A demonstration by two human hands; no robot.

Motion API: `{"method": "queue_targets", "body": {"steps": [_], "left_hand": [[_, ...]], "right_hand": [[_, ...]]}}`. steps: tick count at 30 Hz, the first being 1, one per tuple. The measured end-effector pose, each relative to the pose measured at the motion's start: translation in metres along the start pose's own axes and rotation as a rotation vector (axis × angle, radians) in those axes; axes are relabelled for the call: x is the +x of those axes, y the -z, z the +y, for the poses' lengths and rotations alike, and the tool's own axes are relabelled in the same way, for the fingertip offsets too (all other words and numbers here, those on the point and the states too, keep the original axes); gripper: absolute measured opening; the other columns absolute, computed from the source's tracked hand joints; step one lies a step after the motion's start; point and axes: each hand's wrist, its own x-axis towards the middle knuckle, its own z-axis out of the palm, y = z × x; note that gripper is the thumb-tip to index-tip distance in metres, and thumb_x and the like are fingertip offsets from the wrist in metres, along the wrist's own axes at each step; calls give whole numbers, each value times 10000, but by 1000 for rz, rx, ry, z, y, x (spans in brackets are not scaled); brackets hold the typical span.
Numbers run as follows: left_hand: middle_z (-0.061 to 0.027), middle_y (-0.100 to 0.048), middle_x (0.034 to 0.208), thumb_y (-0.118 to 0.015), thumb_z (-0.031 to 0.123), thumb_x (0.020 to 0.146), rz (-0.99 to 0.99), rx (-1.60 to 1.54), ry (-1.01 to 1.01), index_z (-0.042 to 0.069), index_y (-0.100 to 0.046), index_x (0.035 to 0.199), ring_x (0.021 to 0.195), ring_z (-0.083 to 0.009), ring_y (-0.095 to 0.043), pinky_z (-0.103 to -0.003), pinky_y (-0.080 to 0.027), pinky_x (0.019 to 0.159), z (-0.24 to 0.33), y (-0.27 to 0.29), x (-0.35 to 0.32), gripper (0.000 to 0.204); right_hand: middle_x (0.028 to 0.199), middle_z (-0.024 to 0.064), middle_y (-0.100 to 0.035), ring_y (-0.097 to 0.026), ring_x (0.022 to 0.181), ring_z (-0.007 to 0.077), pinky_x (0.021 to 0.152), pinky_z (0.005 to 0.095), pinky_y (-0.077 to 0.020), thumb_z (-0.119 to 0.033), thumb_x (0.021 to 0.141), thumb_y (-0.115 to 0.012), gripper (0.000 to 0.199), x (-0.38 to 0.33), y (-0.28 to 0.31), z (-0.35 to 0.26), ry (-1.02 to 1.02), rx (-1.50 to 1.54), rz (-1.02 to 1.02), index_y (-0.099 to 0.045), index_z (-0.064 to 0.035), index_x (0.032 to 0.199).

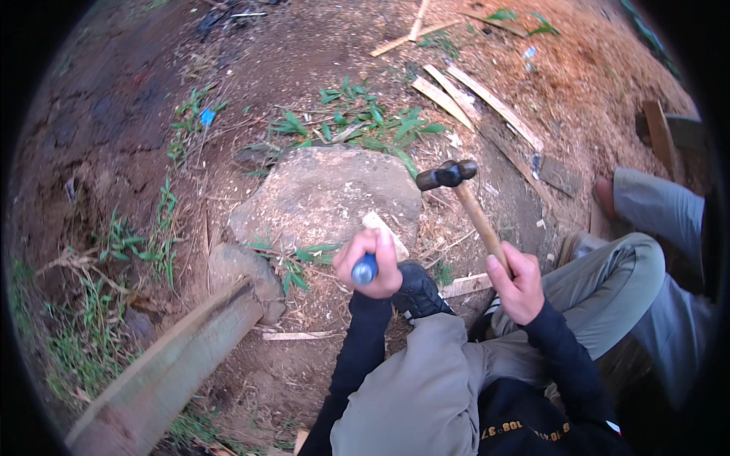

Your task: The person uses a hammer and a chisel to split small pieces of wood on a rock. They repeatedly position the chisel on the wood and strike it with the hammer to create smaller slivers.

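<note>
The left hand (370, 262) is fisted around a blue-handled tool (364, 269) held against a small pale wood piece (385, 232) on the large grey rock (323, 194). At three o'clock, the right hand (519, 283) grips a wooden-handled steel hammer (465, 204), head raised at twelve o'clock above the rock's edge.

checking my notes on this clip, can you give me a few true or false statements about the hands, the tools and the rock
1. The right hand grips a hammer by its wooden handle. True.
2. The left hand is empty. False: it is closed around a blue-handled tool.
3. The hammer head rests on the ground. False: it is raised beside the rock.
4. A wooden beam lies to the person's left. True.
5. The person wears short sleeves. False: both forearms are in dark long sleeves.
</note>
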Motion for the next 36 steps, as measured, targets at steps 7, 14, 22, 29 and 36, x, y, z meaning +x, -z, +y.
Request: {"method": "queue_targets", "body": {"steps": [7, 14, 22, 29, 36], "left_hand": [[-27, -508, 525, -615, 65, 833, 57, 160, 54, 5, -493, 615, 479, -106, -484, -285, -351, 462, 3, 6, 24, 257], [-48, -581, 666, -645, 66, 842, 125, 56, 34, -20, -583, 816, 646, -124, -582, -279, -421, 530, -17, 6, 11, 109], [-66, -588, 613, -642, 55, 822, 274, -120, 220, -41, -599, 700, 579, -136, -552, -294, -405, 529, -8, -13, 14, 161], [-35, -508, 566, -641, 86, 845, 195, 100, -27, 21, -539, 642, 536, -126, -481, -305, -372, 530, -28, -12, 13, 236], [-97, -609, 784, -624, 114, 837, 398, 19, 231, -49, -586, 913, 688, -168, -610, -324, -505, 600, -17, -9, 19, 184]], "right_hand": [[546, 143, -450, -518, 488, 343, 466, 415, -387, -230, 929, -591, 260, 35, 48, -88, 426, -489, -281, -478, -28, 811], [503, 119, -444, -514, 429, 320, 428, 415, -401, -294, 956, -547, 316, 51, 48, -128, 661, -485, -297, -476, -49, 769], [439, 93, -429, -500, 365, 287, 376, 401, -406, -367, 973, -503, 393, 63, 41, -118, 736, -622, -274, -491, -42, 753], [489, 116, -449, -526, 431, 320, 411, 424, -394, -323, 938, -578, 311, 67, 39, -126, 725, -468, -283, -498, -49, 814], [508, 111, -465, -528, 444, 314, 418, 413, -394, -300, 933, -593, 291, 64, 46, -114, 781, -469, -266, -514, -34, 844]]}}
